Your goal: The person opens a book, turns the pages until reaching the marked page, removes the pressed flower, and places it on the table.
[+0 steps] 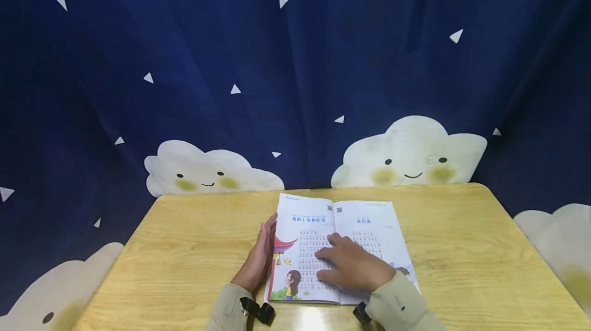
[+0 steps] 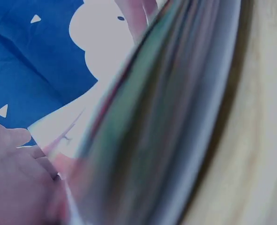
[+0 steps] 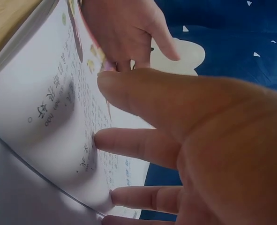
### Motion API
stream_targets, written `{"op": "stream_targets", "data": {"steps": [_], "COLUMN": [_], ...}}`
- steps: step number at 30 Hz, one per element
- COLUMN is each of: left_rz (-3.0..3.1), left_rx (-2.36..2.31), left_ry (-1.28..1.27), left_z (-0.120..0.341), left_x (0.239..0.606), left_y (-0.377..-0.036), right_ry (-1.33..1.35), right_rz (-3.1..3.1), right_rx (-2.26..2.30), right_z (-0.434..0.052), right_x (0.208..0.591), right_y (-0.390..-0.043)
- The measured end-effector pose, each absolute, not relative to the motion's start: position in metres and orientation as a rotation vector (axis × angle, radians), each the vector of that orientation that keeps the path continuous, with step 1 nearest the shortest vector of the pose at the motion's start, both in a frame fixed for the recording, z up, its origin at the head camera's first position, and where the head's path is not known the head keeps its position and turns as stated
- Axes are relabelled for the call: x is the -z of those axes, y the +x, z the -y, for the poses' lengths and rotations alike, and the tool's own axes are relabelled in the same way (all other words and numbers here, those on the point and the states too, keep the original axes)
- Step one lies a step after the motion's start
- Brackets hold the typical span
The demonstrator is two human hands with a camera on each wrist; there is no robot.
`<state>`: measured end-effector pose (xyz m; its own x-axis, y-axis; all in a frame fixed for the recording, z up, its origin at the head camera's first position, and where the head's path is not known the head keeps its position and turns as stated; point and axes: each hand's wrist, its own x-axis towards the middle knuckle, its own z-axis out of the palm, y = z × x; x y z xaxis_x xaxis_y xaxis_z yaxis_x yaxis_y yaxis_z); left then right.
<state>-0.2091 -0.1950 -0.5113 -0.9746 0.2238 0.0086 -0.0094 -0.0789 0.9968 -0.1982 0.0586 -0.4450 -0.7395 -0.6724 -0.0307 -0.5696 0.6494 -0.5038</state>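
From the head camera I see the book (image 1: 341, 249) lying open near the table's (image 1: 461, 249) front edge. My left hand (image 1: 259, 259) rests along its left edge, fingers straight, steadying the pages; my right hand (image 1: 353, 264) lies flat across the spread, fingers straight, keeping it open.

The left wrist camera shows only blurred page edges beside that hand (image 2: 16, 183).

The right wrist camera shows straight fingers (image 3: 143, 145) touching the printed page (image 3: 49, 117).
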Motion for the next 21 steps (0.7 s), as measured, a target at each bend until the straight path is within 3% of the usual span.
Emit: {"op": "stream_targets", "data": {"steps": [21], "left_rz": [-2.209], "left_rx": [-2.013], "left_ry": [0.336], "left_z": [0.19], "left_x": [0.509], "left_y": [-0.218], "right_ry": [-1.04], "right_rz": [-2.658], "right_rx": [0.666], "right_z": [-0.061], "right_x": [0.448], "right_y": [-0.204]}}
